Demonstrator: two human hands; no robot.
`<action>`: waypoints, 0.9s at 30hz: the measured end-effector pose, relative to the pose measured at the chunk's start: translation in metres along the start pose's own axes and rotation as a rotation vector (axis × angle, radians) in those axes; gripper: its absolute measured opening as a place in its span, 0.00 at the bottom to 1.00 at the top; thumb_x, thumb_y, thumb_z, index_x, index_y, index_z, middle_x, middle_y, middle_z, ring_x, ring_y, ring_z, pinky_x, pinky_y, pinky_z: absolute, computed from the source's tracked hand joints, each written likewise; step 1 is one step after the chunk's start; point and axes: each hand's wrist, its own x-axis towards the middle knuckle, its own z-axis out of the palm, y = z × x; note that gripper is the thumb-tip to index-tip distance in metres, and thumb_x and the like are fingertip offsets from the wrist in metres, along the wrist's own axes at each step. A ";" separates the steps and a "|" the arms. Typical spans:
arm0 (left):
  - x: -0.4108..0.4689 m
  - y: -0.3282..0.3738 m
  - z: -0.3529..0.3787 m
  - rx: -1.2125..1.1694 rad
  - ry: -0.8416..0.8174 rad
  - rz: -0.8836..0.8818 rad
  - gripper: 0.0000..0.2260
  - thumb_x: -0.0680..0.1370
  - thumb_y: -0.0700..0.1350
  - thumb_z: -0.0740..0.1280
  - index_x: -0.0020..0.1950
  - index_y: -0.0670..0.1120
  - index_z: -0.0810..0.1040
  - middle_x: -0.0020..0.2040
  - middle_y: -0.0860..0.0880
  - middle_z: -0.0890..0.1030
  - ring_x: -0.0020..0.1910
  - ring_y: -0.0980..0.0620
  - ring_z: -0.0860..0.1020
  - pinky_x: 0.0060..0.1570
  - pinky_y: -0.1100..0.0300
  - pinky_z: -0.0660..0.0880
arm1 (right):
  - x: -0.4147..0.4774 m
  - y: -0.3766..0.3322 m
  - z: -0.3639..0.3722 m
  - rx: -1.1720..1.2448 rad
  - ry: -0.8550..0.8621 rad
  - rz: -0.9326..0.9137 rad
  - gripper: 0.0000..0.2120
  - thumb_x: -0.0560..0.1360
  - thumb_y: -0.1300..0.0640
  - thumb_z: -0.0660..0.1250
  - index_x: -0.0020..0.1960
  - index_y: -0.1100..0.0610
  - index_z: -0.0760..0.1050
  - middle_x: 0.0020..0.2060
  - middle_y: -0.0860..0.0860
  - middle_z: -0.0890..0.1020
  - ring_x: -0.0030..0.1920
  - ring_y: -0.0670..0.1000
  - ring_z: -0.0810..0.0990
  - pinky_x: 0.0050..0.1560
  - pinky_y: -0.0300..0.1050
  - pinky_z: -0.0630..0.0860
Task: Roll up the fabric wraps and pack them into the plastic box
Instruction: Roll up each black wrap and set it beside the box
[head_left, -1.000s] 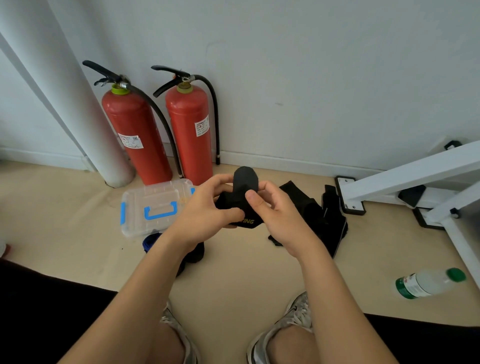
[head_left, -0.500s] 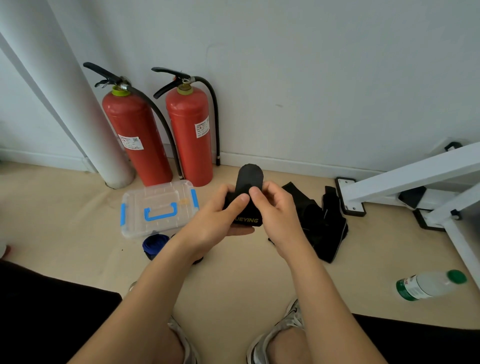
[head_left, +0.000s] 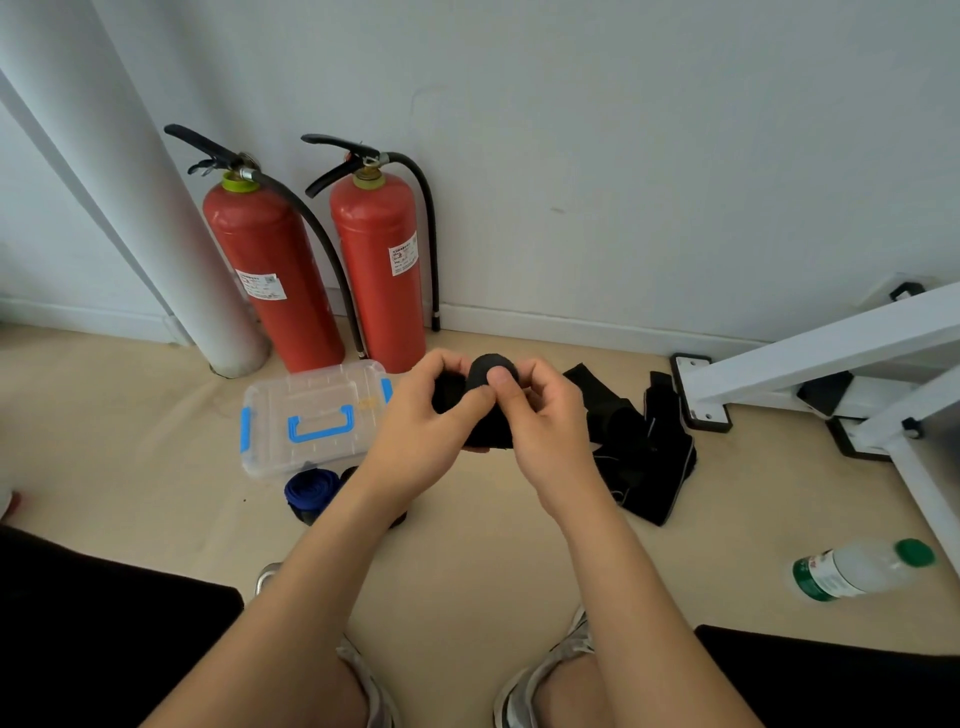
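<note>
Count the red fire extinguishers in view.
2. One red metal fire extinguisher stands beside the white pillar; the other stands just right of it, against the wall, behind the clear plastic box.

Black wrap (head_left: 478, 370) end now lower, beneath right hand (head_left: 551, 427) thumb

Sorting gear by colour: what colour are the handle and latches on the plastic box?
The handle and latches are blue; head view.
</note>
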 end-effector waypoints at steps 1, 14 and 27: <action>0.000 0.001 0.002 0.007 0.014 0.010 0.04 0.83 0.43 0.72 0.57 0.48 0.79 0.52 0.47 0.85 0.50 0.45 0.87 0.46 0.41 0.87 | 0.000 0.000 0.001 0.024 0.021 0.016 0.07 0.80 0.48 0.72 0.45 0.47 0.82 0.44 0.57 0.87 0.50 0.64 0.86 0.47 0.61 0.86; 0.001 0.000 -0.001 -0.028 0.003 0.069 0.11 0.76 0.44 0.67 0.58 0.52 0.79 0.58 0.48 0.81 0.58 0.47 0.84 0.56 0.49 0.84 | -0.006 0.005 0.010 0.094 -0.087 0.317 0.20 0.80 0.37 0.71 0.62 0.51 0.77 0.56 0.54 0.88 0.53 0.56 0.89 0.50 0.51 0.86; 0.005 -0.026 0.007 0.049 -0.136 -0.106 0.13 0.90 0.54 0.56 0.69 0.52 0.75 0.58 0.46 0.82 0.52 0.51 0.86 0.48 0.48 0.87 | -0.001 0.018 -0.001 -0.104 -0.018 0.100 0.10 0.78 0.43 0.68 0.59 0.42 0.76 0.49 0.47 0.84 0.49 0.55 0.86 0.42 0.55 0.85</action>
